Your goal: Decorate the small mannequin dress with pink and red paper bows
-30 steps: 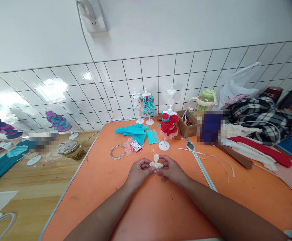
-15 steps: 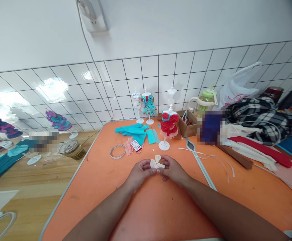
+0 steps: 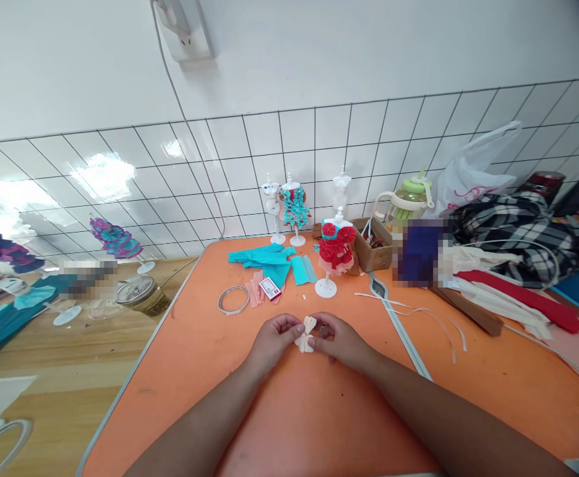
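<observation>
Between my hands is a small cream crepe-paper flower (image 3: 310, 324) with a few pleated petals, held just above the orange table (image 3: 279, 424). My left hand (image 3: 278, 338) pinches its left side with thumb and fingers. From the right, my right hand (image 3: 336, 336) grips another petal, its thumb lying across the front. Some of the fingers behind the flower are hidden. Beyond the hands a small dress form (image 3: 336, 248) wears a dress of red paper rosettes. A red-and-white small box (image 3: 270, 289) lies on pink paper (image 3: 256, 291) to the left.
Turquoise crepe paper (image 3: 269, 262) and a ring of tape (image 3: 234, 300) lie at the left. Behind stand more dress forms (image 3: 295, 209) and a cardboard box (image 3: 375, 252). White strips (image 3: 419, 309) and folded papers (image 3: 518, 291) lie to the right. A jar (image 3: 143, 295) stands on the wooden table.
The flower has turned in my fingers; a petal that pointed right now points down toward me. Both hands have shifted their hold slightly. The things on the table have stayed put.
</observation>
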Available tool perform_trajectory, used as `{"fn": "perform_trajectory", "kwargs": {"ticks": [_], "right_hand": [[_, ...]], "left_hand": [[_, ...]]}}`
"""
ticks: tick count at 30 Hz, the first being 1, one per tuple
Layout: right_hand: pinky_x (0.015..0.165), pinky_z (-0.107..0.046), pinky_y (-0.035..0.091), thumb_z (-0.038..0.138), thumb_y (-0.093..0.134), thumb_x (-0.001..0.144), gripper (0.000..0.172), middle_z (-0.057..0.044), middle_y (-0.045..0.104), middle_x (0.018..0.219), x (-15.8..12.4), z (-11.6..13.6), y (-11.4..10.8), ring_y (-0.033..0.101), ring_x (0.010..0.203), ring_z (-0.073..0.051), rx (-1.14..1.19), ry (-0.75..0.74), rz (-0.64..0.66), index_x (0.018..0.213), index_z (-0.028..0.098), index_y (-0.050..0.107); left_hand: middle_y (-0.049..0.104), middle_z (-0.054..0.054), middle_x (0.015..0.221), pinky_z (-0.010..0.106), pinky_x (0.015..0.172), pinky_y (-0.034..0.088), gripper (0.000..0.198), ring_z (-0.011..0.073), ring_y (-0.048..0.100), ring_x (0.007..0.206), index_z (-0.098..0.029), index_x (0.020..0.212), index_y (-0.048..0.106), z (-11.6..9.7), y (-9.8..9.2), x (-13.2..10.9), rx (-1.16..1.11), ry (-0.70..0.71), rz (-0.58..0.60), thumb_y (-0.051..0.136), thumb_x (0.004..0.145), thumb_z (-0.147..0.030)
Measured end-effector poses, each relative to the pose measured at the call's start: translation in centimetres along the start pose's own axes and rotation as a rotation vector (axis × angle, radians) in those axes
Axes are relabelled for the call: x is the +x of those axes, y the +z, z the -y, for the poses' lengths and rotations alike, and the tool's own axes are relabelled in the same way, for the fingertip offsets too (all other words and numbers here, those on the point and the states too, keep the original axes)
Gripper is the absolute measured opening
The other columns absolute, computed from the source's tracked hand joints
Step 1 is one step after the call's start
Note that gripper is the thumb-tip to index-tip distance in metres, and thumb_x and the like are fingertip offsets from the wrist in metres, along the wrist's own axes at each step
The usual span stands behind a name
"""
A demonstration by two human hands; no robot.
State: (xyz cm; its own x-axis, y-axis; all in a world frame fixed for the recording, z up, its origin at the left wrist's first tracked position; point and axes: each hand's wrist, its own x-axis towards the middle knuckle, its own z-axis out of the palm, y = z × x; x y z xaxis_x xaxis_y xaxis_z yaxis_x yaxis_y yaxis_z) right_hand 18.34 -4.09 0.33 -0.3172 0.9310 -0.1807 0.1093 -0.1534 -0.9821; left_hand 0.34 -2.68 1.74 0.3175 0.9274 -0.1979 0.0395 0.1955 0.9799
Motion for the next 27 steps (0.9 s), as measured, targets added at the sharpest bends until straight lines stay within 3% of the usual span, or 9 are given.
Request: {"fn": "perform_trajectory", "kwargs": {"ticks": [5,8,11,14,16,20,23,27], "right_hand": [[0.037,-0.018,0.040,0.044,0.061,0.072,0.030,-0.003,0.062,0.078,0.5,-0.2,-0.3,0.054,0.060,-0.012,0.062,0.001,-0.137,0.085,0.017,0.059],[0.037,-0.018,0.039,0.044,0.063,0.071,0.031,-0.003,0.064,0.077,0.8,-0.3,-0.6,0.054,0.059,-0.012,0.100,0.004,-0.181,0.086,0.017,0.061],[0.038,-0.018,0.040,0.042,0.062,0.071,0.031,-0.003,0.064,0.078,0.8,-0.3,-0.7,0.057,0.064,-0.014,0.105,-0.003,-0.170,0.090,0.017,0.061],[0.036,-0.018,0.040,0.038,0.061,0.072,0.025,-0.001,0.059,0.070,0.6,-0.2,-0.3,0.053,0.057,-0.012,0.053,-0.029,-0.142,0.086,0.017,0.062],[0.035,-0.018,0.040,0.035,0.060,0.072,0.022,0.000,0.056,0.066,0.4,-0.1,0.1,0.050,0.053,-0.011,0.015,-0.061,-0.166,0.084,0.017,0.062],[0.036,-0.018,0.042,0.033,0.063,0.070,0.024,0.000,0.056,0.071,0.3,0.3,0.6,0.053,0.059,-0.012,0.109,-0.066,-0.213,0.088,0.018,0.059],[0.039,-0.018,0.045,0.032,0.066,0.067,0.032,0.001,0.055,0.075,0.4,0.4,0.7,0.054,0.064,-0.013,0.212,-0.032,-0.211,0.093,0.019,0.054],[0.040,-0.018,0.045,0.032,0.067,0.067,0.032,0.001,0.056,0.073,0.3,0.2,0.7,0.053,0.062,-0.011,0.225,0.000,-0.155,0.092,0.019,0.054]], "left_hand": [[0.064,0.002,0.070,0.025,0.062,0.044,0.025,0.0140,0.058,0.064,-0.014,0.075,0.060,0.4,0.1,0.3,0.094,0.035,-0.059,0.066,0.073,-0.038],[0.064,0.001,0.071,0.028,0.068,0.046,0.029,0.0153,0.059,0.067,-0.016,0.089,0.057,0.5,0.3,0.3,0.028,0.036,-0.072,0.061,0.075,-0.041],[0.066,0.006,0.091,0.031,0.079,0.046,0.039,0.0194,0.061,0.085,-0.017,0.105,0.055,0.4,0.4,0.0,0.063,0.078,-0.046,0.061,0.076,-0.042],[0.064,0.009,0.103,0.030,0.081,0.045,0.035,0.0224,0.058,0.097,-0.017,0.100,0.061,0.2,0.6,-0.4,0.193,0.136,0.001,0.062,0.075,-0.042],[0.067,0.008,0.093,0.028,0.075,0.046,0.031,0.0217,0.060,0.089,-0.016,0.091,0.064,0.1,0.6,-0.5,0.242,0.130,0.030,0.064,0.074,-0.042],[0.067,0.005,0.076,0.025,0.063,0.045,0.031,0.0169,0.060,0.068,-0.014,0.083,0.065,0.3,0.5,0.0,0.178,0.059,-0.022,0.063,0.074,-0.044],[0.068,0.005,0.080,0.025,0.064,0.046,0.032,0.0164,0.060,0.069,-0.013,0.085,0.065,0.1,0.3,0.2,0.115,0.068,-0.077,0.064,0.073,-0.043],[0.069,0.005,0.082,0.025,0.067,0.046,0.033,0.0170,0.061,0.073,-0.015,0.092,0.067,-0.4,0.2,0.1,0.102,0.069,-0.068,0.060,0.077,-0.043]]}}
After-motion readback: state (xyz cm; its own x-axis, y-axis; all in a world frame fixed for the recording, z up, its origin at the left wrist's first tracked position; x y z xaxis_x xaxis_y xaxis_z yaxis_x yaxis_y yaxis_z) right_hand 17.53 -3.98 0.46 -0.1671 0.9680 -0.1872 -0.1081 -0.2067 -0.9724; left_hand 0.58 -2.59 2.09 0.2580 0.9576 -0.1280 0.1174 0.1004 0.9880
